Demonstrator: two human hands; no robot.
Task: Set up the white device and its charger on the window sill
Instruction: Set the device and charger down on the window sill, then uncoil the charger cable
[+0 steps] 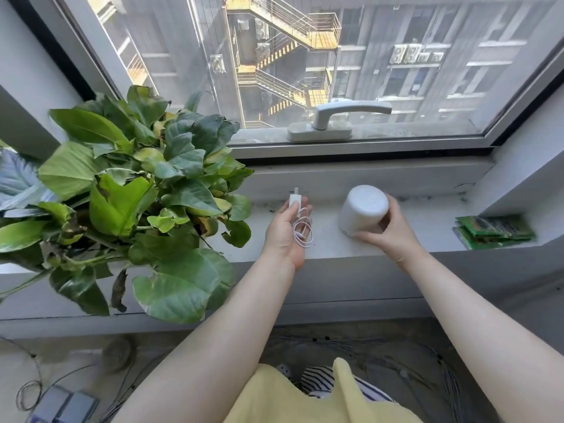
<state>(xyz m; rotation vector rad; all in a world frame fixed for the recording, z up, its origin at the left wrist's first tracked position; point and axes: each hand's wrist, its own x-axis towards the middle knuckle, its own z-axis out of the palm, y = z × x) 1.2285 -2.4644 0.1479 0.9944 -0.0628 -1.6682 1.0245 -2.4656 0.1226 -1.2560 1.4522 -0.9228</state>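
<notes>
A white cylindrical device (363, 207) stands on the pale window sill (427, 227), leaning slightly toward me. My right hand (389, 232) wraps around its right side and base. My left hand (285, 230) is palm up over the sill, just left of the device. In it lies a white charger plug (295, 199) with its prongs pointing at the window, held under my thumb. Its thin white cable (303, 232) is coiled across my palm and fingers.
A large leafy potted plant (137, 196) fills the sill's left part, its leaves close to my left hand. Green packets (493, 232) lie at the sill's right end. A window handle (335, 120) sits on the frame behind. Cables run along the floor below.
</notes>
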